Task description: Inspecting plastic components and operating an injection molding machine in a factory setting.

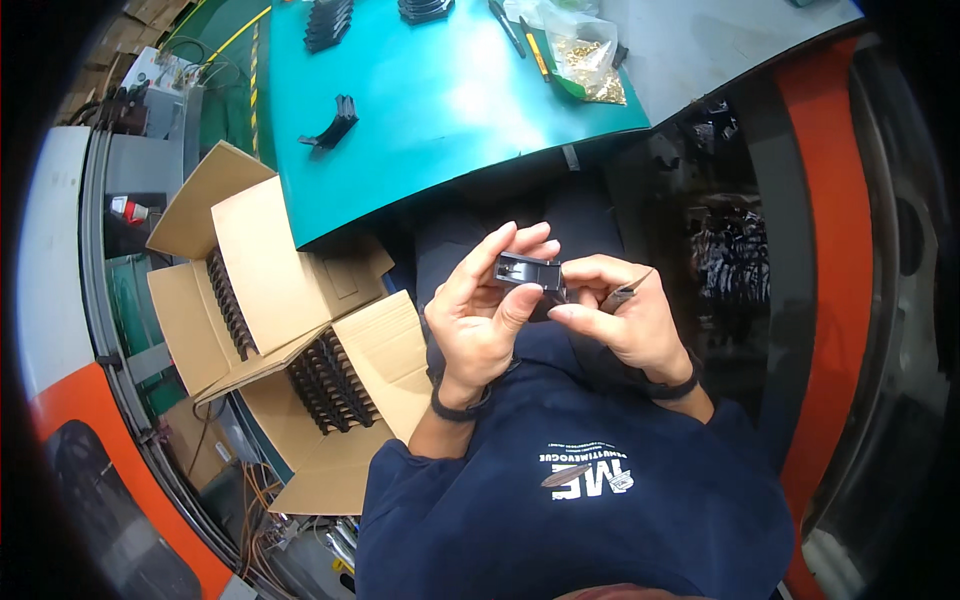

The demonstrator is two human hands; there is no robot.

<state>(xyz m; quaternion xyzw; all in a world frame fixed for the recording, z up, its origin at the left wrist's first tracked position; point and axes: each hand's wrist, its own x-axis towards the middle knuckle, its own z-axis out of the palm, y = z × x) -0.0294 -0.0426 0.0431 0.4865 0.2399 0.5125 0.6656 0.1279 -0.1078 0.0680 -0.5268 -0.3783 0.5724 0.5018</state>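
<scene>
In front of my torso, my left hand (476, 315) grips a small black plastic part (530, 272) between thumb and fingers. The part has a curved hollow on its upper side. My right hand (630, 315) is closed, with its thumb and forefinger against the part's right end. A thin, pointed metal blade (627, 290) sticks out between the right fingers; its other end is hidden in the hand. Whether the right fingertips also pinch the part, I cannot tell.
Ahead is a green-topped table (420, 130) with a curved black part (333, 125), stacks of black parts (328, 25), a pen-like orange tool (535, 45) and a bag of small brass-coloured pieces (590, 62). Open cardboard boxes (270, 260) with rows of black parts stand at left.
</scene>
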